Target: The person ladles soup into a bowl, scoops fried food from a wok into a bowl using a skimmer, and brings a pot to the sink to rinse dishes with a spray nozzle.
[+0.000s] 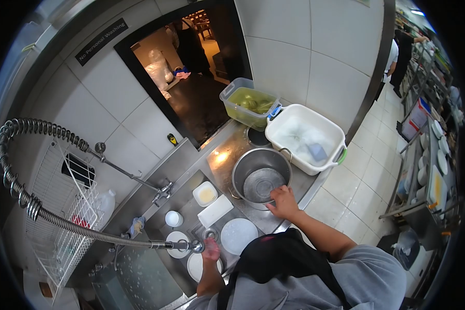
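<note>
My right hand [283,202] is closed over the near rim of a large metal pot [240,168], which stands upright on the steel counter with a handle on each side. My left hand [210,250] is beside the spray head [196,246] of the coiled hose tap, above the sink. Its fingers are blurred, and I cannot tell whether they grip anything. A small round metal piece [210,234] lies just beyond its fingertips. Around it are a white round plate [239,236], a smaller round dish [177,245], a white rectangular dish [215,211] and stacked white cups [174,219].
A white tub [315,121] of suds holds a blue-grey item. Next to it stands a clear bin [232,109] of greenish liquid. A water-filled basin [139,279] and a white wire rack [80,227] are at left. Other people [404,51] stand far right, near shelving.
</note>
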Motion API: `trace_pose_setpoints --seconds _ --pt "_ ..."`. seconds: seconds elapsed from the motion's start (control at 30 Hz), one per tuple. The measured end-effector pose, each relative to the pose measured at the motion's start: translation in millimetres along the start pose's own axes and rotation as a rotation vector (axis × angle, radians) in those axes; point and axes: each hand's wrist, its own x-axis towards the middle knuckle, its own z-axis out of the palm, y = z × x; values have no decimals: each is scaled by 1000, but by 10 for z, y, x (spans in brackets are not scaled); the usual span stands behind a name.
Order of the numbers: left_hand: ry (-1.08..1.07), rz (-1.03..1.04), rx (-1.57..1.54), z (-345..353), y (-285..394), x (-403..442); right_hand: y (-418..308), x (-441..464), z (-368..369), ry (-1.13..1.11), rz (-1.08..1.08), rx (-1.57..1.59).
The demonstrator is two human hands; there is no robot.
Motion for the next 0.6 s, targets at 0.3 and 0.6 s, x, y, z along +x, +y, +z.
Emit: trace_pose_setpoints --seconds 0.3,0.6 --pt "-34 12 -33 224 88 -2 -15 -2 -49 -13 17 1" --pt "-55 58 -79 270 160 9 -11 -13 -27 -5 19 -1"
